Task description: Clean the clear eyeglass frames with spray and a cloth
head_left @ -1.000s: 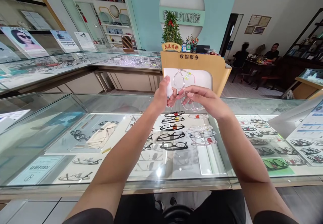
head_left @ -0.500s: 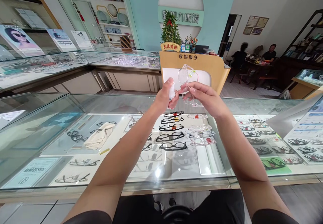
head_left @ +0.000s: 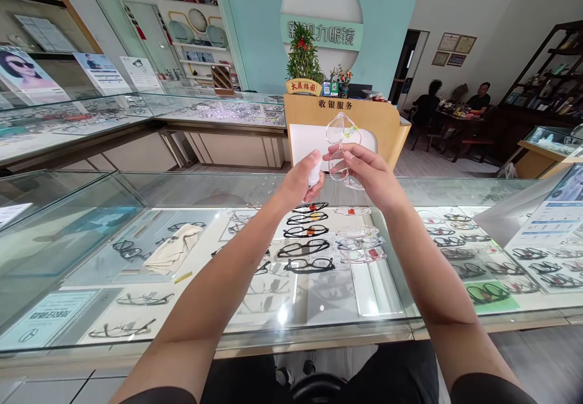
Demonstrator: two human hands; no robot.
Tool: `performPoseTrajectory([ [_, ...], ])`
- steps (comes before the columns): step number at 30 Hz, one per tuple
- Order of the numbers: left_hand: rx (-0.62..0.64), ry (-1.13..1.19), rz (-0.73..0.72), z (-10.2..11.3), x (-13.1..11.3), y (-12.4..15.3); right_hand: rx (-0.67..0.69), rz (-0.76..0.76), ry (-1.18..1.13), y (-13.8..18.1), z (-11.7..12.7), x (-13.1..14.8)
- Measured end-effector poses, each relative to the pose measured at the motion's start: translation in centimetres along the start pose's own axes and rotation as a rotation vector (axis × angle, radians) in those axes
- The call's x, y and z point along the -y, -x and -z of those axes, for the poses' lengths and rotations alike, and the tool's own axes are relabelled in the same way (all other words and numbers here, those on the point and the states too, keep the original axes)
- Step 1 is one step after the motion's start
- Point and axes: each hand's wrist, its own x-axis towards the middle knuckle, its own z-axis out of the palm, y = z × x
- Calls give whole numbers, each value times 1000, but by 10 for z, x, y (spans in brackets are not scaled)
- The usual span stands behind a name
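Note:
My left hand (head_left: 304,176) is wrapped round a small white spray bottle (head_left: 314,174), its thumb on the top. Just to the right, my right hand (head_left: 367,167) pinches a pair of clear-framed eyeglasses (head_left: 337,164) near the bridge. The glasses are turned on end, one lens above the other, and a yellow-green tag (head_left: 350,131) shows by the upper lens. The bottle points toward the lenses from close by. Both hands are raised above the glass display counter (head_left: 255,336). Beneath them lie black eyeglasses (head_left: 310,264) and clear eyeglasses (head_left: 362,243) in rows.
A cream cloth (head_left: 175,249) lies on the left part of the counter, beside a yellow strip (head_left: 183,277). Past the counter stands a wooden cashier desk (head_left: 394,126) with a plant (head_left: 303,54) on it. Two people sit at a table (head_left: 455,112) far right.
My left hand has sunk slightly with the bottle, and its thumb is lower. Fine droplets now show in the air left of the hands. The glasses are still held upright on end.

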Motion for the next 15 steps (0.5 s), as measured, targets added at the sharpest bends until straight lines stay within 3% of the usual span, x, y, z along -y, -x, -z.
performPoseTrajectory([
  [3,-49,-19,8,9,-5,-1,-9,-2,18,0,1,1],
  [7,-227,-15,-127,38,-16,0,-17,2,15,0,3,0],
  [11,-532,-157,-169,96,-9,-4,-20,19,11,2,4,1],
  [13,-668,-281,-88,132,6,-5,-24,25,23,3,4,2],
  [15,-775,-471,104,165,24,-3,-25,21,44,3,4,2],
])
